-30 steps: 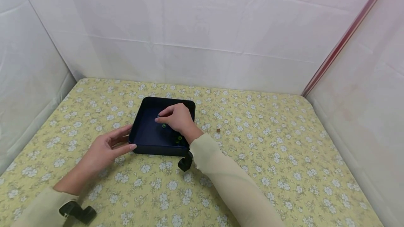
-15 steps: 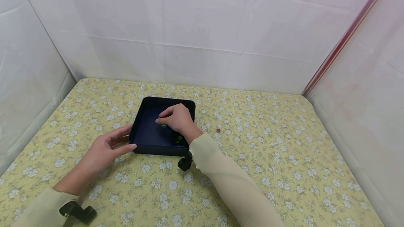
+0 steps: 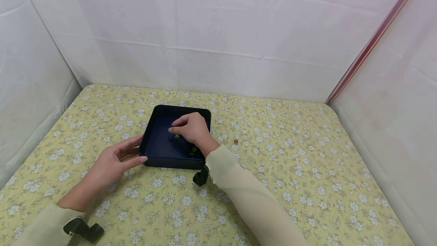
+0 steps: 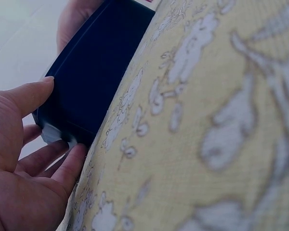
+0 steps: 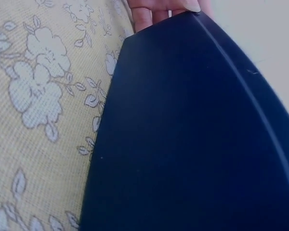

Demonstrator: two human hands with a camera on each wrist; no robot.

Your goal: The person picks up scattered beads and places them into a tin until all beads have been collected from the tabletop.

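A dark navy square tray [image 3: 160, 147] with low walls stands on the flowered cloth. At its near left corner my left hand [image 3: 114, 162] grips it, thumb at the rim and fingers along the outer wall; the left wrist view shows this hold on the tray wall [image 4: 96, 72] closely. Over the tray's middle, my right hand [image 3: 192, 128] has thumb and forefinger pinched together on something small, mostly hidden by the fingertips. A bluish spot shows just below them. Small yellow-green pieces [image 3: 194, 150] lie on the tray floor, one close under the right hand.
A small round brown piece [image 3: 236, 141] lies on the yellow flowered cloth [image 3: 290, 170], right of the tray. White sheeting [image 3: 218, 29] rises behind the table and at both sides. Black camera mounts [image 3: 200, 176] are strapped at the wrists.
My right fingertips have shifted very slightly, and a bluish spot now shows beneath them inside the tray. The left hand and the tray have stayed in place.
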